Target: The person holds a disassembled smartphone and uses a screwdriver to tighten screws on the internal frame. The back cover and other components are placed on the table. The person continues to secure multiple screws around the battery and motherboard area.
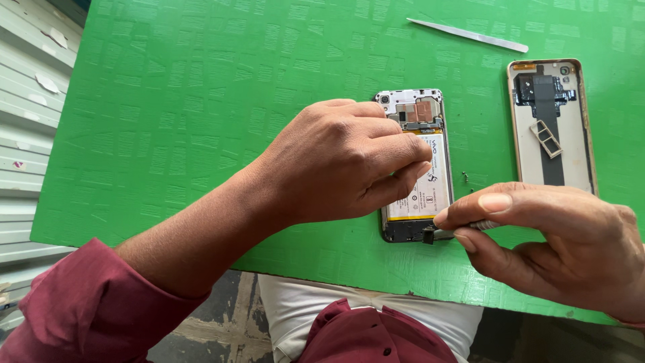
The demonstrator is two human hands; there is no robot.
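Note:
An opened phone (423, 128) lies face down on the green table (168, 121), its white battery and circuit board exposed. My left hand (336, 161) rests over the phone's left side, fingers curled against the battery. My right hand (537, 235) pinches a thin metal tool (470, 227) between thumb and forefinger. The tool's tip holds a small black part (427, 235) at the phone's bottom edge.
The phone's detached back cover (557, 154) lies inner side up at the right, a small metal card tray (545, 138) on it. A flat metal pry tool (467, 35) lies at the far edge. A tiny screw (465, 177) sits between phone and cover.

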